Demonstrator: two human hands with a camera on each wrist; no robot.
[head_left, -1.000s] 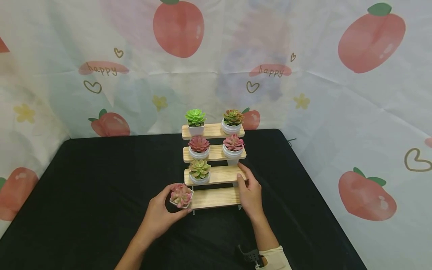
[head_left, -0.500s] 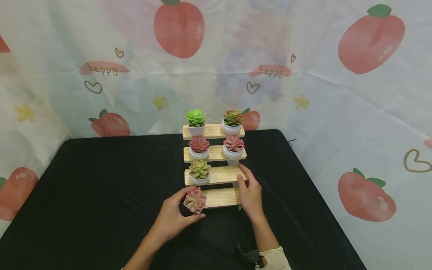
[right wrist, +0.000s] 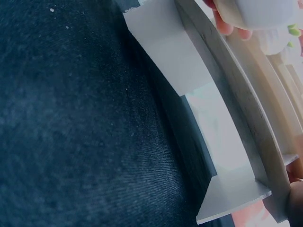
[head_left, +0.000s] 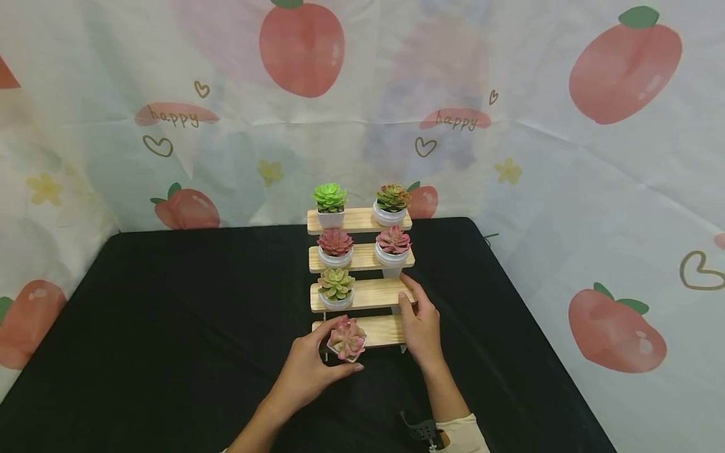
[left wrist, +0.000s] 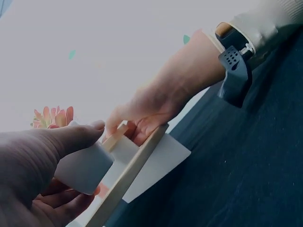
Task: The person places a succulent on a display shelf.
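My left hand [head_left: 308, 368] holds a potted pink succulent [head_left: 347, 340] between thumb and fingers, in front of the lowest tier of a stepped wooden plant stand [head_left: 385, 330]. In the left wrist view its white pot [left wrist: 85, 168] is pinched close to the board's edge, apparently above it. At the stand's right side, my right hand [head_left: 421, 327] grips the ends of the lower boards, thumb and fingers bent round them. The right wrist view shows only a bit of that hand, by the lowest board [right wrist: 241, 104] and the white support [right wrist: 165, 47].
On the upper tiers stand a bright green succulent [head_left: 330, 200], a brownish-green one [head_left: 392, 200], a dark pink one [head_left: 335, 245], a pink one [head_left: 393, 244] and a yellow-green one [head_left: 336, 288]. A black cloth [head_left: 187, 327] covers the table; a printed curtain [head_left: 351, 145] hangs behind.
The left hand has carried the pink succulent rightward from the stand's left end to the front of the lowest tier. The right hand has kept its hold on the stand.
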